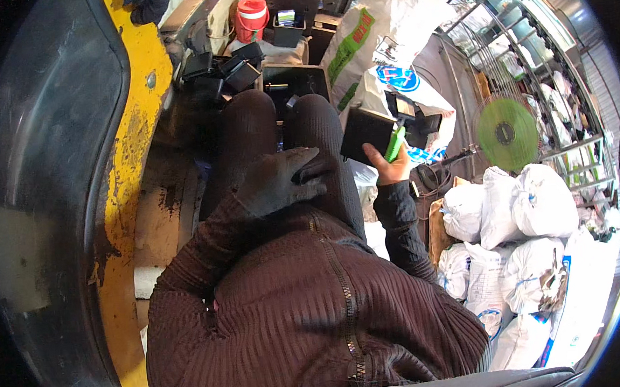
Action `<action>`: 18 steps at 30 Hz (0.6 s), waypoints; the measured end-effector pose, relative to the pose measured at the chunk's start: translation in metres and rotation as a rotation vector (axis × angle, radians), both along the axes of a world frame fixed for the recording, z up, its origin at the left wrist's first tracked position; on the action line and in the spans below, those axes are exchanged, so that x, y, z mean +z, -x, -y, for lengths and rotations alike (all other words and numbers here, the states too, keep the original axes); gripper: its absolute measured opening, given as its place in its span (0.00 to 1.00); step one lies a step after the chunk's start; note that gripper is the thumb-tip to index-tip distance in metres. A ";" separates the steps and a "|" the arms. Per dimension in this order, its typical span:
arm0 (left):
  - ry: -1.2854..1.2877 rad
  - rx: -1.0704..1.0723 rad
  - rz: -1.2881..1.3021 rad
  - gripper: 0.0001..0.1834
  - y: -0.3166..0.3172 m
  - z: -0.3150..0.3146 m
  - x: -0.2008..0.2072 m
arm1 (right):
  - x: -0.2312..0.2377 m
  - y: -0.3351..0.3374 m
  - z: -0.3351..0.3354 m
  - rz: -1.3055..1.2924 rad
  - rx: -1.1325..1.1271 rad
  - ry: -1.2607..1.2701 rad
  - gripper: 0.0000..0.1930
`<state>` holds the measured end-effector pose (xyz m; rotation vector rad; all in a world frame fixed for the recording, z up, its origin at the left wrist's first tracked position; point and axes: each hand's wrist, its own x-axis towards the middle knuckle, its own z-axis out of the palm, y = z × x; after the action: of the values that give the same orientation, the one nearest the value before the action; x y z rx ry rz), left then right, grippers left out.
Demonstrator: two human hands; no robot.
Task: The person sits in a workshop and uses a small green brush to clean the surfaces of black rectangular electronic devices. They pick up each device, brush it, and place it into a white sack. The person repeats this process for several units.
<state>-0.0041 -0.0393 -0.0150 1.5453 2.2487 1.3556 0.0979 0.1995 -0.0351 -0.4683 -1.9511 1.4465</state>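
Observation:
My left hand [281, 181], in a dark grey glove, is over my lap with thumb and fingers apart and nothing visible in it. My right hand [391, 168], bare, is out past my right knee. Its thumb presses on a black square-sided box [364, 133], tilted, and a bright green handle-like piece [396, 144] lies between thumb and fingers. What the green piece belongs to is hidden. Just beyond that hand, an open white sack [437, 103] has several black boxes [418, 121] at its mouth.
Beyond my knees is a black crate [305, 76], with loose black boxes [237, 71] to its left and a red bucket [251, 20] behind. A yellow machine frame [118, 203] stands close on my left. To the right are a green-bladed fan [507, 134] and stacked white sacks [507, 204].

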 end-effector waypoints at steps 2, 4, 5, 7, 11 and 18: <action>-0.098 0.103 -0.157 0.31 -0.002 -0.003 0.012 | -0.012 -0.006 -0.006 0.145 -0.034 -0.266 0.24; -0.168 0.161 -0.260 0.30 -0.003 -0.009 0.028 | 0.000 -0.006 0.012 0.187 -0.044 -0.397 0.24; -0.193 0.158 -0.283 0.29 -0.002 -0.018 0.035 | -0.001 -0.005 0.017 0.222 -0.046 -0.463 0.24; -0.221 0.150 -0.268 0.27 -0.005 -0.033 0.042 | 0.003 -0.005 0.023 0.268 0.020 -0.484 0.22; -0.257 0.149 -0.135 0.23 -0.007 -0.062 0.010 | -0.013 -0.002 0.021 0.311 -0.020 -0.581 0.24; -0.190 0.310 -0.191 0.22 -0.015 -0.078 -0.027 | -0.019 -0.004 0.036 0.219 -0.061 -0.799 0.24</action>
<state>0.0108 0.0392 -0.0425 1.4824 2.6342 1.6027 0.1015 0.1633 -0.0544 -0.3103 -2.4499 0.4960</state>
